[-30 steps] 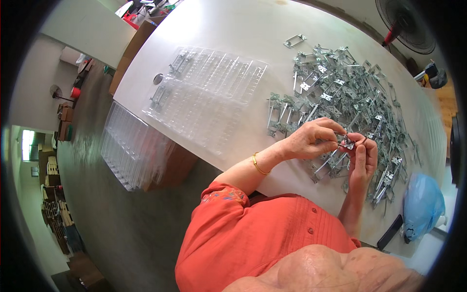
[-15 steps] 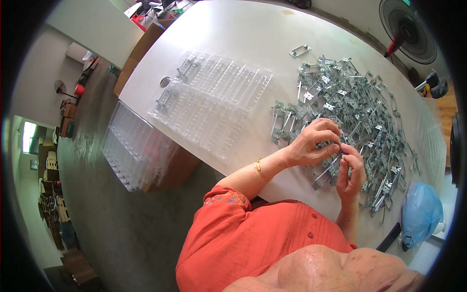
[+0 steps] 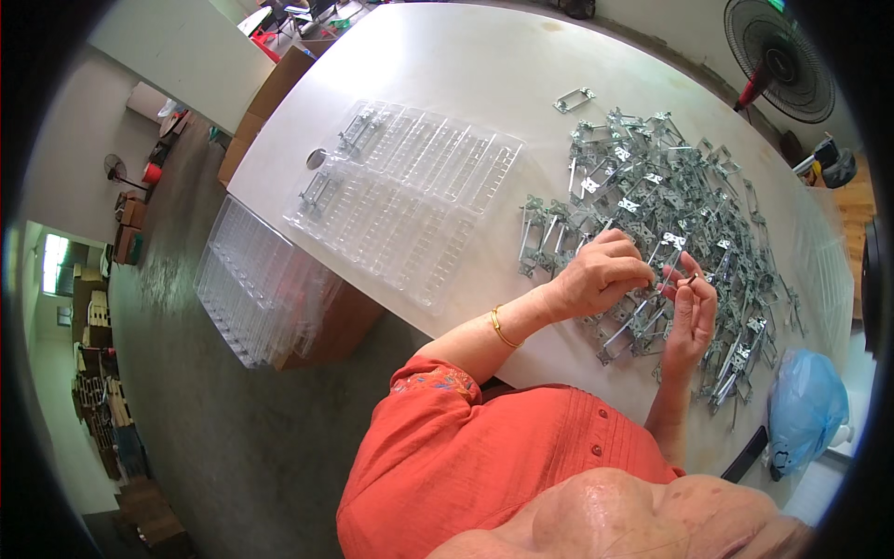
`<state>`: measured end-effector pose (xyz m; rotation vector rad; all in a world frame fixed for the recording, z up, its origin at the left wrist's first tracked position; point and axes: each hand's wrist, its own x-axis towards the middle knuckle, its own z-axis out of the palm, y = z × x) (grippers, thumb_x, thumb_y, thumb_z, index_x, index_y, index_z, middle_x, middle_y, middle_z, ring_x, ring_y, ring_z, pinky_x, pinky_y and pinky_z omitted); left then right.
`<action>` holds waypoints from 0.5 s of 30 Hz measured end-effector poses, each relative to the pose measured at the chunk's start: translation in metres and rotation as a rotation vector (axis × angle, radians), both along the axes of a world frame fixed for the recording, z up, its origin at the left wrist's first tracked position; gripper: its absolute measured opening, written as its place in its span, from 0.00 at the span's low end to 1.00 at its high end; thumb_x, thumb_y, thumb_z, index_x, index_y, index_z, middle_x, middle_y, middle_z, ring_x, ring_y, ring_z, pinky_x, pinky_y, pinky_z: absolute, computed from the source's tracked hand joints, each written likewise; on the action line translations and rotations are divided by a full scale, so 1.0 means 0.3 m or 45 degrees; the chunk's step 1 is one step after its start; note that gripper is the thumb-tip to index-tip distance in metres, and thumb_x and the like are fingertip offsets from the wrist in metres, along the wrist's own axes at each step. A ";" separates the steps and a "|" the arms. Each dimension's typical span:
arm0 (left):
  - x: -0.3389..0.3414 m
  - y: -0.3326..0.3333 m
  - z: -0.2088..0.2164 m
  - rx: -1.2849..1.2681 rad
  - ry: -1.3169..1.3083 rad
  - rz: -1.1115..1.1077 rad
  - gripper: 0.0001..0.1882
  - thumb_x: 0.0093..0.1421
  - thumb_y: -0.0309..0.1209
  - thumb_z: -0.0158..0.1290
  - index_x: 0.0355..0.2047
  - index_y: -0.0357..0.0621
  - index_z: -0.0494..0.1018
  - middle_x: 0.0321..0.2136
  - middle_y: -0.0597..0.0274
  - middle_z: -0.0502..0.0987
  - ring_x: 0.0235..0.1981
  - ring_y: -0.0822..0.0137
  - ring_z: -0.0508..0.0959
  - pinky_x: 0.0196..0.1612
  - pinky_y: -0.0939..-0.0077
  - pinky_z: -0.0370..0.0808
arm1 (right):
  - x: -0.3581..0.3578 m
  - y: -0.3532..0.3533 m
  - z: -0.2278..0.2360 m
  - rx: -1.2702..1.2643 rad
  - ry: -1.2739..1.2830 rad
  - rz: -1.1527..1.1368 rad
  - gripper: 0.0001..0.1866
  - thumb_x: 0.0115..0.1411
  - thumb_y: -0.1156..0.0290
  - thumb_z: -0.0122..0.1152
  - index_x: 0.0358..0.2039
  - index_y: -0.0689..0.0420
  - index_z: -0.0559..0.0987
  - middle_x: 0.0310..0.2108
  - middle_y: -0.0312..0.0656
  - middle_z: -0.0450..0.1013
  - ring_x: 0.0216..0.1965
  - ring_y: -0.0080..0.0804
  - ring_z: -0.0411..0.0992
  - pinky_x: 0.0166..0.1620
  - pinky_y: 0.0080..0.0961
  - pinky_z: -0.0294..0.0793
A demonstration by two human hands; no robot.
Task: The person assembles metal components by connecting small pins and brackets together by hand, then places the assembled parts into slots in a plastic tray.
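My left hand [image 3: 603, 276], a gold bangle on its wrist, is closed in a pinch over the near side of a heap of metal brackets [image 3: 689, 200]. What its fingertips hold is too small to make out. Close beside it my right hand [image 3: 691, 312] is curled around a bright metal bracket [image 3: 672, 244], with a small dark tip [image 3: 691, 279] showing by its fingers. Clear plastic trays [image 3: 400, 196] lie on the table to the left. Two brackets [image 3: 318, 191] sit at their left ends.
One loose bracket [image 3: 574, 100] lies beyond the heap on the white table [image 3: 447, 47]. At the right edge are a blue plastic bag [image 3: 808, 410] and a dark flat object [image 3: 745, 455]. Stacked clear trays [image 3: 256, 279] stand beside the table, and a fan [image 3: 780, 61] at the far right.
My two hands have drawn slightly apart. The right hand has turned and its fingers have opened a little, so the bright bracket between the hands now shows.
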<state>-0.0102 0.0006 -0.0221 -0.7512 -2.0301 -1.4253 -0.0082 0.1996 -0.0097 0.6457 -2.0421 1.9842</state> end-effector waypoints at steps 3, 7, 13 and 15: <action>0.003 0.005 -0.006 -0.078 0.087 -0.025 0.10 0.53 0.24 0.62 0.36 0.48 0.82 0.30 0.65 0.77 0.37 0.60 0.75 0.42 0.66 0.74 | 0.002 0.004 0.012 -0.192 -0.280 0.051 0.07 0.72 0.72 0.50 0.46 0.59 0.72 0.60 0.53 0.67 0.50 0.36 0.75 0.49 0.29 0.78; 0.004 0.007 0.002 -0.116 0.117 -0.067 0.11 0.52 0.25 0.62 0.37 0.49 0.82 0.31 0.66 0.77 0.37 0.60 0.75 0.42 0.66 0.75 | -0.002 0.028 -0.001 -0.310 -0.550 0.094 0.08 0.73 0.69 0.51 0.45 0.59 0.73 0.59 0.50 0.68 0.49 0.33 0.77 0.47 0.26 0.78; 0.013 0.019 0.007 -0.162 0.077 -0.112 0.10 0.56 0.26 0.61 0.39 0.49 0.81 0.29 0.65 0.76 0.34 0.60 0.74 0.37 0.66 0.74 | -0.008 0.028 0.011 -0.199 -0.450 0.088 0.08 0.72 0.69 0.52 0.45 0.59 0.74 0.56 0.49 0.71 0.44 0.28 0.77 0.43 0.22 0.77; 0.018 0.029 0.000 -0.114 -0.017 -0.078 0.08 0.57 0.26 0.61 0.38 0.47 0.80 0.27 0.63 0.75 0.30 0.58 0.74 0.36 0.64 0.73 | -0.010 0.032 0.009 -0.138 -0.382 0.061 0.07 0.72 0.70 0.52 0.45 0.59 0.74 0.55 0.49 0.71 0.43 0.27 0.77 0.43 0.22 0.77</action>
